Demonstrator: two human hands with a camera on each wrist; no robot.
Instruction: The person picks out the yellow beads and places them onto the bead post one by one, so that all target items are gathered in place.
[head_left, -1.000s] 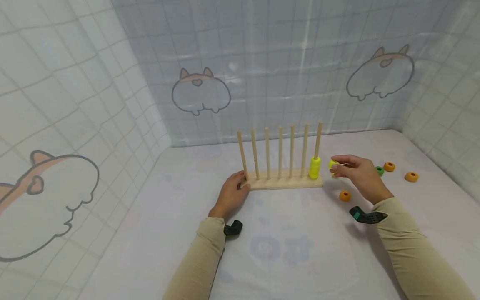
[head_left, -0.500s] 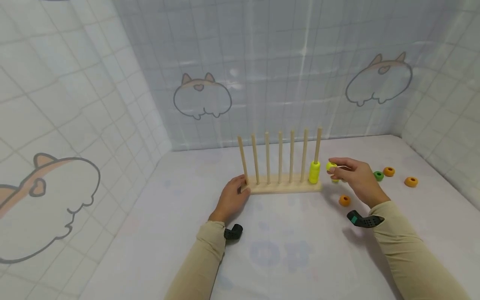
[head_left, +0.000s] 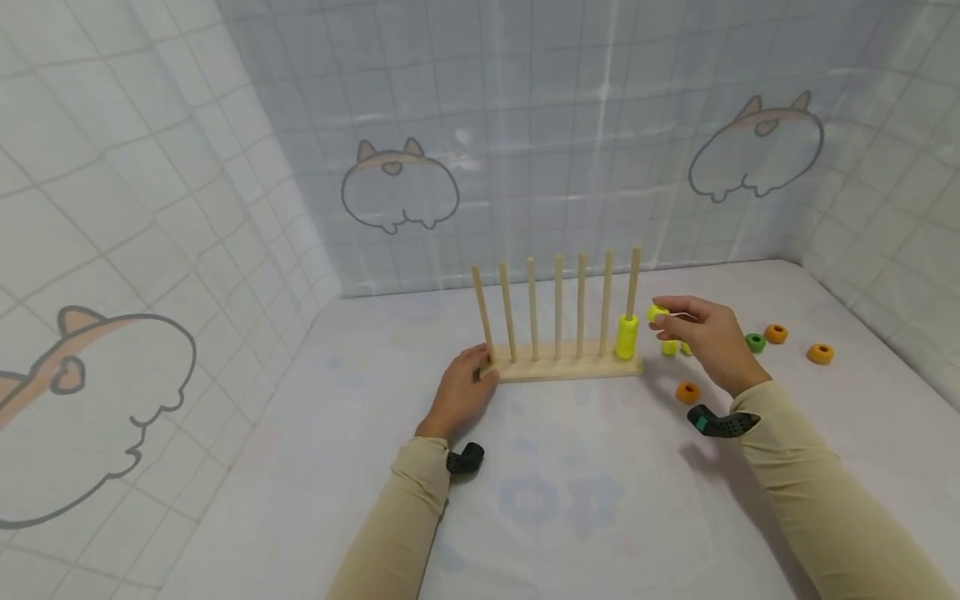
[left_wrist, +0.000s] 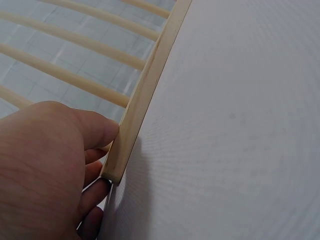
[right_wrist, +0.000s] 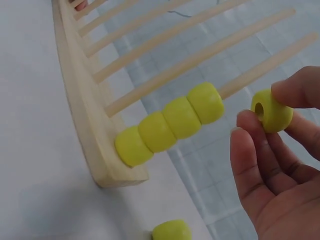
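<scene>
A wooden peg rack [head_left: 562, 369] with a row of upright pegs stands on the table. Several yellow beads [head_left: 627, 337] are stacked on its rightmost peg. My left hand [head_left: 459, 390] grips the left end of the base, thumb on the front edge [left_wrist: 102, 131] and fingers curled behind. Just right of the rightmost peg, my right hand [head_left: 711, 340] pinches one more yellow bead [right_wrist: 276, 111] between thumb and fingers. That bead is off the table and apart from the peg, near the height of the stack's top; its hole shows in the right wrist view.
Loose yellow beads [head_left: 669, 348] lie below the right hand, partly hidden by it. An orange bead [head_left: 687, 392] sits nearer the front. Farther right are a green bead [head_left: 755, 342] and two orange beads [head_left: 821, 354]. Tile-patterned sheeting [head_left: 525, 150] rises behind.
My right hand has lifted the pinched bead and shifted slightly left toward the rightmost peg. Loose yellow beads beneath it have come into fuller view. The left hand keeps its grip on the base.
</scene>
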